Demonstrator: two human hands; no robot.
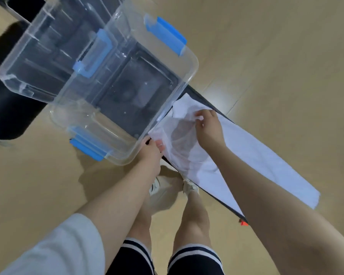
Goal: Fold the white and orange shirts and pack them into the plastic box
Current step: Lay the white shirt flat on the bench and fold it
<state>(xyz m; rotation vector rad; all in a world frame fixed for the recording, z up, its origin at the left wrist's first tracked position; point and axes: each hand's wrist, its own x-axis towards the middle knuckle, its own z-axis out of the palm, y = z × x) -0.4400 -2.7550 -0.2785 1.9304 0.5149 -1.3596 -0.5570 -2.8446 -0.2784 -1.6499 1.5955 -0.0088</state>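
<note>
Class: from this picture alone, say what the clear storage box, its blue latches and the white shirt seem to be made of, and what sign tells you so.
Clear storage box: seemingly rigid transparent plastic, glossy; the dark surface shows through its walls.
Blue latches: opaque moulded plastic, probably, with a smooth even colour.
White shirt: thin soft fabric, matte; it wrinkles and looks partly see-through where the right hand and left hand pinch it. The exact fibre cannot be told.

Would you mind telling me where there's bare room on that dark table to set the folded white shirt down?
Hardly any. The plastic box and its lid cover the far part of the dark table; the white shirt, gripped by the left hand and right hand, covers the near part. Only the box interior is free.
</note>
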